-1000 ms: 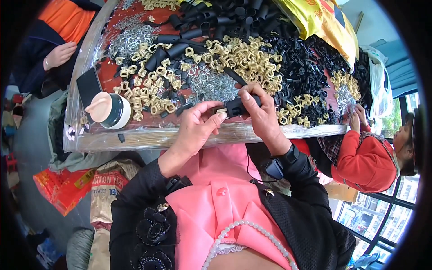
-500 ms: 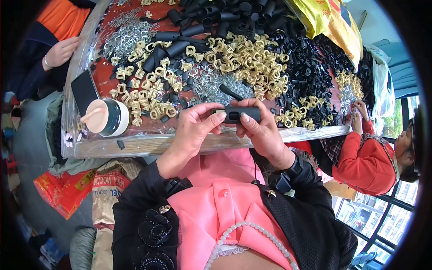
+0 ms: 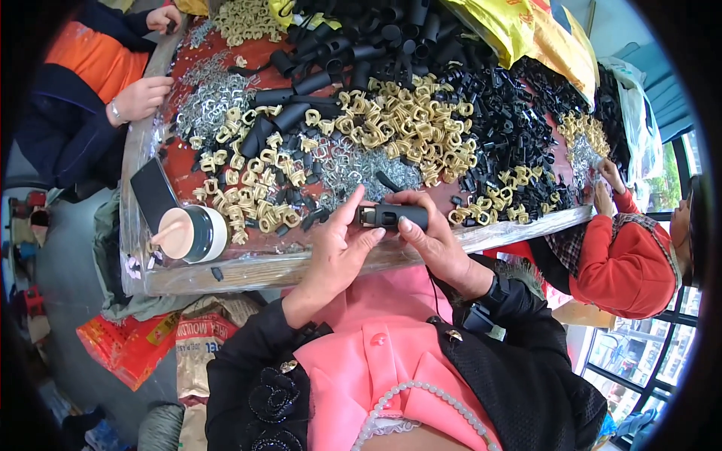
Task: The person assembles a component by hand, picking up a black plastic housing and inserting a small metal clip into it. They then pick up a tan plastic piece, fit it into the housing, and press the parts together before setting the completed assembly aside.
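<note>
A short black plastic tube with a slot in its side lies crosswise in front of me, just above the table's near edge. My right hand grips its right end, thumb in front and fingers behind. A small pale metallic piece shows at the tube's left end. Beside that end is my left hand, its index finger stretched up and its thumb close under the tube; whether the thumb touches is unclear. A dark strap-like piece sticks up behind the tube.
Gold-coloured plastic clips, silver metal clips, black tubes and small black parts cover the red tabletop. A lidded jar and a phone stand left. Co-workers' hands are at left and right.
My left fingers have spread from their pinch at the tube's left end, where the metallic piece now shows more. The view has shifted, and the left co-worker's second hand has come into sight.
</note>
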The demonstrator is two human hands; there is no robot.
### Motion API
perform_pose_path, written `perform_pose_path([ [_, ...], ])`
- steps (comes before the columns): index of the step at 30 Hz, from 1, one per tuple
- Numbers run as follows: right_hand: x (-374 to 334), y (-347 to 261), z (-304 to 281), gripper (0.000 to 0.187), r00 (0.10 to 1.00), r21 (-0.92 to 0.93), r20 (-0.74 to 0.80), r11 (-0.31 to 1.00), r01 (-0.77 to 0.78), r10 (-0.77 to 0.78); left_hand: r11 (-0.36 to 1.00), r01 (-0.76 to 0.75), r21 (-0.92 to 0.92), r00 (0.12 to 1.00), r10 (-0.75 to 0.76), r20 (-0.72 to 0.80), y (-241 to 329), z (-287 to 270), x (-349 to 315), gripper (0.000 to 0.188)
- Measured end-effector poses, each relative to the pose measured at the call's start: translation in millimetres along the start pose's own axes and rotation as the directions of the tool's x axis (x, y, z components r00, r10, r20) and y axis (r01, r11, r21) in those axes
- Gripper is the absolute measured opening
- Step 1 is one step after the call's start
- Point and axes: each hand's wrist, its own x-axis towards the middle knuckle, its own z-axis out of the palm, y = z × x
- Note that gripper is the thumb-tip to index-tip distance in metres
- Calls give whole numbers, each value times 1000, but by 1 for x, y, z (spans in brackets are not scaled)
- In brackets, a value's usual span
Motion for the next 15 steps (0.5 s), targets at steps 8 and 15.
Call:
perform_pose_path([
  [8,-6,-15,-16,73,927,-825,196,457,332,-320,918,45,-395,998,-24,57,13,-5,1,70],
  [15,14,-24,1,88,795,-281,366,757,590,-484,827,142,-544,988,-82,133,16,1,-2,75],
])
